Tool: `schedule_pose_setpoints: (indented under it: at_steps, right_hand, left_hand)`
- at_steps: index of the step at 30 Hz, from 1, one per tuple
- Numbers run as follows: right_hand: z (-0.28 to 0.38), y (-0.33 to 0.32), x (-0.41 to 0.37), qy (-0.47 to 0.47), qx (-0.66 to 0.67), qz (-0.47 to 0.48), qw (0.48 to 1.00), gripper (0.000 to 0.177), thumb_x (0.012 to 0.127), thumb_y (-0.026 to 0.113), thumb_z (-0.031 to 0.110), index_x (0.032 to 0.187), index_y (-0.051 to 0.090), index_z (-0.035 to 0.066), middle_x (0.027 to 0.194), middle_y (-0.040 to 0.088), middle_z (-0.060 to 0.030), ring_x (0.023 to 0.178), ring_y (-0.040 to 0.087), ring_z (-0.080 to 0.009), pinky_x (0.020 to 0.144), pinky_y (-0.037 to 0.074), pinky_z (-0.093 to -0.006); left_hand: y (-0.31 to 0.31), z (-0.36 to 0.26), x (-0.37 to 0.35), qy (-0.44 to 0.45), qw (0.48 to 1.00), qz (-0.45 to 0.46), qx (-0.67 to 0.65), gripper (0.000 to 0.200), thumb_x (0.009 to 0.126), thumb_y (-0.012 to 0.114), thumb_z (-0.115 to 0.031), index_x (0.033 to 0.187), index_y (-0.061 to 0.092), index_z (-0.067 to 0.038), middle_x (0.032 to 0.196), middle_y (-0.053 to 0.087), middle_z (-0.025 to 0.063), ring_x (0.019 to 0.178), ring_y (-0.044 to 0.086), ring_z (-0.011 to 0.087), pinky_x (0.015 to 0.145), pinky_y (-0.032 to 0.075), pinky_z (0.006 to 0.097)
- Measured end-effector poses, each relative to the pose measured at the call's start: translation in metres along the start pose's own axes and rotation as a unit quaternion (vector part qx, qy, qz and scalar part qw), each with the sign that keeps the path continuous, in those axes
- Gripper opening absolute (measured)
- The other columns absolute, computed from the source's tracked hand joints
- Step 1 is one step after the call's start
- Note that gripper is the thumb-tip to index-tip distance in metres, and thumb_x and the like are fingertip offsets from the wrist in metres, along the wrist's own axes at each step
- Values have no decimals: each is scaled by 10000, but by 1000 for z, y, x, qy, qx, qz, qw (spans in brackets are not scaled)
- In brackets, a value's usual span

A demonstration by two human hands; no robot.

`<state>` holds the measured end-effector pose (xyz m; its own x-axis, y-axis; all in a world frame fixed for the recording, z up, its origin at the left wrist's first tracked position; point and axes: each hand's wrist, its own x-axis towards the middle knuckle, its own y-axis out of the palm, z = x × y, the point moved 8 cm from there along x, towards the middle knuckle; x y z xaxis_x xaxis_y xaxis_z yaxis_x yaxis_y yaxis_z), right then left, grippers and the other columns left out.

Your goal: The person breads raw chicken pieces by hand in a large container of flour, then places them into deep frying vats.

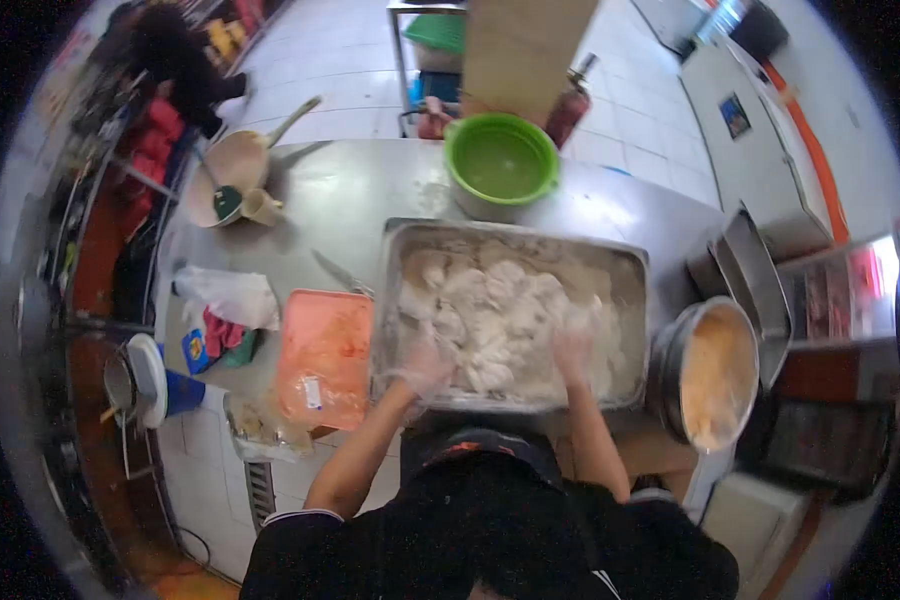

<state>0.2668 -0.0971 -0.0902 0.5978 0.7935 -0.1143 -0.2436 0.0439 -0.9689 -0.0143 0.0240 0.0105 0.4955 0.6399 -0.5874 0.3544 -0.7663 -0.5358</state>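
A large metal tray (630, 300) holds white flour and several flour-coated pieces (500, 285), lumpy and pale. My left hand (427, 368), in a clear glove, reaches into the tray's lower left part, against the coated pieces. Its fingers are partly sunk in flour and I cannot make out their shape. At the lower right part of the tray is my right hand (573, 352), blurred and dusted with flour, beside the pieces. Whether it holds anything cannot be seen.
An orange board (325, 350) and a knife (340, 272) lie left of the tray. Behind it sits a green basin (502, 160). A metal bowl (715, 375) with orange-tan contents stands right. A pan (232, 170) rests at the back left. A person (175, 60) is beyond.
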Motion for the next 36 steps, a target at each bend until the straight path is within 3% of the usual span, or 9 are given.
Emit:
schedule_pose_setpoints:
  at_steps: [8,12,16,18,20,22,24,27,36]
  right_hand:
    - [90,-75,49,-51,181,196,962,850,763,718,311,1446,285,46,1346,470,-241,1180,516,-369,992,419,-455]
    - [94,-84,52,-427,-78,-132,891,773,727,762,314,1354,431,5,1157,586,-244,1056,589,-375,899,476,-435]
    - [91,-82,51,-248,-41,278,927,608,768,725,307,1255,508,15,1160,593,-228,1094,572,-358,924,469,-436]
    - [70,-69,49,-223,-62,315,920,580,773,725,274,1245,510,13,1155,604,-205,1098,574,-343,930,468,-429]
    - [24,-52,69,-160,354,181,903,524,794,705,168,1253,503,15,1141,618,-145,1059,593,-283,899,476,-390]
    - [76,-45,12,-530,-317,-106,779,413,823,663,92,1205,526,16,1073,634,-93,956,609,-222,821,486,-352]
    - [67,-72,15,-216,189,131,949,387,824,646,70,1189,532,9,1088,624,-107,946,596,-214,818,474,-330]
    - [67,-109,9,-73,256,96,959,470,758,689,61,1197,532,-1,1115,607,-144,991,579,-234,865,455,-330]
    - [183,-175,-45,-257,395,134,872,683,742,648,38,1365,371,18,1112,597,-101,990,567,-224,913,455,-323]
  left_hand:
    - [24,19,55,65,958,-135,244,281,828,524,-179,1034,672,-59,963,676,146,928,650,295,819,508,428]
    - [17,22,50,36,964,-227,137,252,809,532,-186,977,674,-64,921,682,160,911,656,311,778,508,441]
    - [12,31,52,-8,973,-230,-27,231,845,542,-231,977,663,-86,916,660,212,858,647,371,752,508,472]
    - [20,37,51,-56,977,-180,-96,241,856,543,-241,990,658,-77,907,662,216,854,649,381,751,513,473]
    - [17,33,39,-98,973,-129,-164,252,868,543,-250,1004,654,-68,898,664,219,850,651,391,750,519,474]
    - [-4,14,5,-54,987,-153,11,291,837,612,-272,880,666,10,906,671,230,851,667,362,729,534,425]
    - [-18,8,-14,-17,990,-107,90,307,834,617,-288,864,676,11,878,671,231,847,671,359,734,537,423]
    - [-11,11,-8,19,984,-68,166,327,831,620,-320,829,695,-2,831,672,223,826,674,367,734,538,429]
    - [-20,-87,-9,226,963,-123,75,302,849,576,-291,1034,640,-61,953,640,174,902,621,337,804,503,424]
